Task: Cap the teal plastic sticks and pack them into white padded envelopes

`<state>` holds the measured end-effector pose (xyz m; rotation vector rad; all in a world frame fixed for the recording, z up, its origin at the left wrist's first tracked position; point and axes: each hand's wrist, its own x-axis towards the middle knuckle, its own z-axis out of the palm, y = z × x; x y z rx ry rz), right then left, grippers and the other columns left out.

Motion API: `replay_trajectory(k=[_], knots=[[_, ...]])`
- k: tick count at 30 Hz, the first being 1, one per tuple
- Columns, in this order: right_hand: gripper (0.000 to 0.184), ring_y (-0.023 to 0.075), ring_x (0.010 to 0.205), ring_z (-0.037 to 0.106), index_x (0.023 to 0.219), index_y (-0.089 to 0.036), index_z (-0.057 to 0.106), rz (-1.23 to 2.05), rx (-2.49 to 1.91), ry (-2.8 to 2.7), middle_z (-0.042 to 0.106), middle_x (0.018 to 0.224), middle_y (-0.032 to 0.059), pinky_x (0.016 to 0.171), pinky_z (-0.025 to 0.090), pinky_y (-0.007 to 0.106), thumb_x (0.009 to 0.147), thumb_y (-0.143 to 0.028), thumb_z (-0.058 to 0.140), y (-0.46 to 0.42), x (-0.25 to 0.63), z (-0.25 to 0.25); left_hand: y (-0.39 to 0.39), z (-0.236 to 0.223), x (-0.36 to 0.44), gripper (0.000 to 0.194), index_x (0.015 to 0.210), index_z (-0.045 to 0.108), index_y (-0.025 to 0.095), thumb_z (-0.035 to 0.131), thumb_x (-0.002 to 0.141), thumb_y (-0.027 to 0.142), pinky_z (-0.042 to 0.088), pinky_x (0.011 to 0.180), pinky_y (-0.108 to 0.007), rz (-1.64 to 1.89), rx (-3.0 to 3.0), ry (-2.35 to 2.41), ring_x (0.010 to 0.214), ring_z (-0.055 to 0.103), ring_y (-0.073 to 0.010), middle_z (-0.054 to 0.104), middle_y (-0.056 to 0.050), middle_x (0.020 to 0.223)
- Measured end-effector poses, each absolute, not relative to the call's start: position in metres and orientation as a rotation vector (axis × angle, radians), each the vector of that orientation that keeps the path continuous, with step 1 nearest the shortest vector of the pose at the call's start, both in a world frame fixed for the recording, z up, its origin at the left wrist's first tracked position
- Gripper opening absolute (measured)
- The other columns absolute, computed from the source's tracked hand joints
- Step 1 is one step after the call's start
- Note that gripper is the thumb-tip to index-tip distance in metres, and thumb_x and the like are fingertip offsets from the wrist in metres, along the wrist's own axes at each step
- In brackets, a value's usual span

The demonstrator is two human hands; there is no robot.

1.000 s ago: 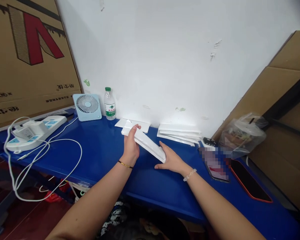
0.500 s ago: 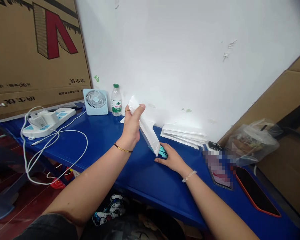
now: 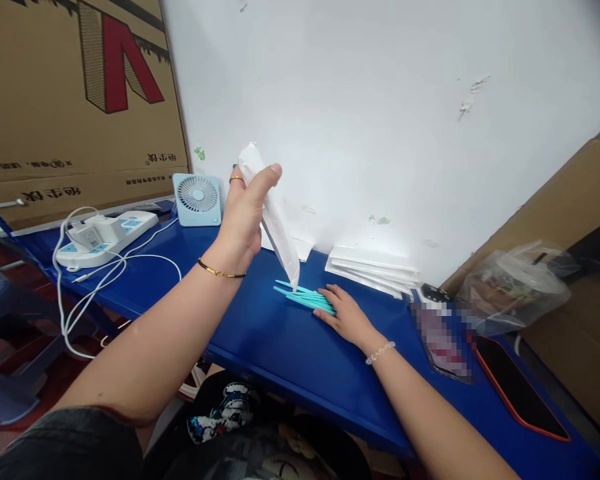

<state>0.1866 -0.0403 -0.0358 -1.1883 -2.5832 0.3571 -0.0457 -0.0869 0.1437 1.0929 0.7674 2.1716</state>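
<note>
Closed around a long white packet [image 3: 280,243], my left hand [image 3: 247,210] is raised above the table. The packet tilts, its lower end coming down at a bunch of thin teal sticks [image 3: 305,298]. Those sticks lie on the blue table [image 3: 260,333], their tips fanned out to the left. My right hand [image 3: 347,317] rests over their right end, fingers curved on them, so that end is partly hidden. Just behind, a stack of flat white packets [image 3: 370,267] leans toward the wall.
At the left are a light blue fan [image 3: 199,199] and a white power strip [image 3: 107,240] with loose white cables. To the right lie a phone with an orange edge [image 3: 523,387], a blurred phone-like item [image 3: 443,347] and a clear plastic bag [image 3: 515,287]. Cardboard stands at both sides.
My left hand has lifted the white packet up and to the left, off the teal sticks, which now show on the table. My right hand has stayed at their right end.
</note>
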Motion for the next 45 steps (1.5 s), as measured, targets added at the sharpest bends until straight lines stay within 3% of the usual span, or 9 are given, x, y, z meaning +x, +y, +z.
replay_trajectory(k=[7,13,17,20,24,31,34,41,45], knots=[[0.056,0.0284,0.138,0.023,0.136,-0.028,0.043,0.391,-1.14,-2.629,0.033,0.147,0.0081,0.11,0.025,0.048,0.089,-0.058,0.036,-0.044,0.19,-0.033,-0.062,0.134,-0.071,0.055,0.114,0.052,0.019,0.072,0.064,0.027,0.039,0.096,-0.039,2.039,1.592,1.111,0.107,0.056,-0.0247,0.061,-0.004,0.104],[0.061,0.0278,0.139,0.021,0.139,-0.028,0.039,0.49,-1.111,-2.641,0.031,0.149,0.0067,0.111,0.025,0.046,0.087,-0.059,0.04,-0.046,0.199,-0.031,-0.024,0.052,-0.089,0.08,0.126,0.049,0.021,0.076,0.053,0.04,0.028,0.104,-0.043,0.992,2.15,1.828,0.116,0.048,-0.0337,0.056,-0.012,0.123],[0.053,0.0253,0.133,0.034,0.135,-0.027,0.045,0.55,-1.103,-2.56,0.042,0.142,0.0057,0.108,0.032,0.042,0.089,-0.055,0.04,-0.043,0.205,-0.024,-0.018,0.012,-0.09,0.103,0.136,0.038,0.02,0.076,0.048,0.055,0.018,0.105,-0.052,0.581,2.257,1.908,0.127,0.034,-0.0387,0.043,-0.019,0.137],[0.04,0.023,0.122,0.048,0.122,-0.025,0.058,0.501,-1.107,-2.453,0.055,0.128,0.0069,0.103,0.039,0.039,0.094,-0.043,0.035,-0.037,0.208,-0.02,-0.02,0.007,-0.079,0.072,0.125,0.051,0.022,0.065,0.064,0.056,0.031,0.099,-0.042,0.598,2.335,1.735,0.12,0.044,-0.0328,0.049,-0.014,0.132],[0.03,0.0228,0.111,0.054,0.109,-0.024,0.065,0.493,-1.089,-2.417,0.06,0.118,0.0075,0.097,0.043,0.038,0.09,-0.033,0.044,-0.029,0.211,-0.019,-0.023,0.009,-0.054,0.026,0.092,0.068,0.022,0.054,0.076,0.038,0.041,0.068,-0.026,0.357,2.392,1.377,0.078,0.06,-0.0192,0.066,-0.005,0.089],[0.016,0.0221,0.094,0.058,0.09,-0.025,0.071,0.602,-1.034,-2.429,0.066,0.098,0.0043,0.085,0.047,0.037,0.081,-0.029,0.057,-0.028,0.216,-0.017,-0.014,0.005,-0.031,0.023,0.088,0.066,0.022,0.061,0.07,0.036,0.034,0.053,-0.024,0.234,2.402,1.378,0.065,0.056,-0.0158,0.066,-0.002,0.079],[0.023,0.0208,0.093,0.058,0.099,-0.026,0.068,0.715,-1.057,-2.356,0.065,0.101,0.0036,0.08,0.048,0.033,0.077,-0.034,0.064,-0.024,0.219,-0.016,-0.009,0.005,-0.026,0.017,0.081,0.065,0.021,0.059,0.071,0.033,0.034,0.052,-0.023,0.15,2.334,1.35,0.063,0.056,-0.0155,0.066,-0.002,0.074],[0.018,0.0143,0.07,0.054,0.083,-0.02,0.068,0.711,-1.273,-2.256,0.061,0.084,0.0037,0.062,0.043,0.026,0.082,-0.032,0.055,-0.013,0.223,-0.024,-0.002,-0.006,-0.023,0.018,0.083,0.063,0.02,0.048,0.082,0.028,0.038,0.059,-0.023,0.326,2.403,1.306,0.069,0.056,-0.0144,0.066,-0.002,0.081],[0.017,0.0133,0.067,0.053,0.081,-0.02,0.067,0.732,-1.293,-2.24,0.061,0.081,0.0026,0.058,0.04,0.025,0.083,-0.03,0.053,-0.01,0.224,-0.026,-0.002,-0.013,-0.025,0.017,0.088,0.063,0.021,0.055,0.08,0.034,0.038,0.059,-0.023,0.333,2.442,1.281,0.071,0.056,-0.0149,0.063,-0.001,0.081]])
